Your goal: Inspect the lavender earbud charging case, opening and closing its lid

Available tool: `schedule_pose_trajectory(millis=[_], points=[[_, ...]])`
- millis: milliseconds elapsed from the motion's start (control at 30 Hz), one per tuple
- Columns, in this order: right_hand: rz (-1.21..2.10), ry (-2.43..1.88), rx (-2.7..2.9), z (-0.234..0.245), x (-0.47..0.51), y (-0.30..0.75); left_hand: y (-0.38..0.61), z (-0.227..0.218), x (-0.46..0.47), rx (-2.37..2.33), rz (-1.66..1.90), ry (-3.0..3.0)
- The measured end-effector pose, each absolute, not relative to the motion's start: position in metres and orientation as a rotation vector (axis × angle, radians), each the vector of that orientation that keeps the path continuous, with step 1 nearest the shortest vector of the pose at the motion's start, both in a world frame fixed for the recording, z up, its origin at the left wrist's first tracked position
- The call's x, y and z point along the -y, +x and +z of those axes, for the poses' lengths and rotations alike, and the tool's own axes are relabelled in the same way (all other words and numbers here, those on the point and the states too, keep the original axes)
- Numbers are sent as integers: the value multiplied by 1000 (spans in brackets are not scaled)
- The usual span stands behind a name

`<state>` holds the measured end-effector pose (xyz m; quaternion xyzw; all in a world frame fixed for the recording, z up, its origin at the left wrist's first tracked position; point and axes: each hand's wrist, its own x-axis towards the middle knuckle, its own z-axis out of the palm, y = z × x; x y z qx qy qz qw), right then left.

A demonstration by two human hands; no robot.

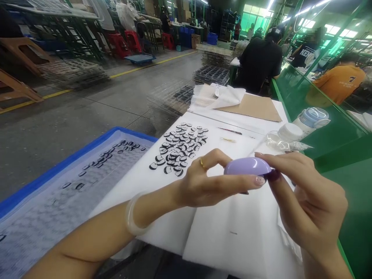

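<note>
Purple dome (247,166) between left hand (203,186), right hand (308,201); white foam (232,240), concrete floor (87,108).

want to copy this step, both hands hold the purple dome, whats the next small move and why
Probably free the left hand to reach the pile of black-and-white pieces just beyond it; the right hand also pinches the purple dome and looks able to hold it.

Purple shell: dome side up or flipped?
Dome up. The purple shell shows its rounded side on top, flat rim underneath, pinched between left hand and right hand above the white foam.
</note>
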<state>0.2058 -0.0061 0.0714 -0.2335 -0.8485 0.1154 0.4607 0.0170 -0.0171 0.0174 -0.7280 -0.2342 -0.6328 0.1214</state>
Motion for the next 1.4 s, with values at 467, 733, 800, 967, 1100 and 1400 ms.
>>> schedule_pose_trajectory(millis=[467, 733, 800, 967, 1100, 1400], points=[[209, -589, 2104, 72, 8, 207, 16, 15, 18, 656, -1878, -2196], [160, -600, 2110, 72, 8, 208, 16, 14, 18, 652, -1888, -2198], [145, -601, 2115, 73, 8, 208, 16, 14, 18, 653, -1887, -2189], [118, -620, 2124, 73, 9, 209, 16, 14, 17, 662, -1880, -2183], [110, -626, 2129, 73, 10, 209, 16, 13, 17, 650, -1895, -2193], [95, -639, 2137, 73, 12, 210, 14, 12, 20, 693, -1867, -2206]])
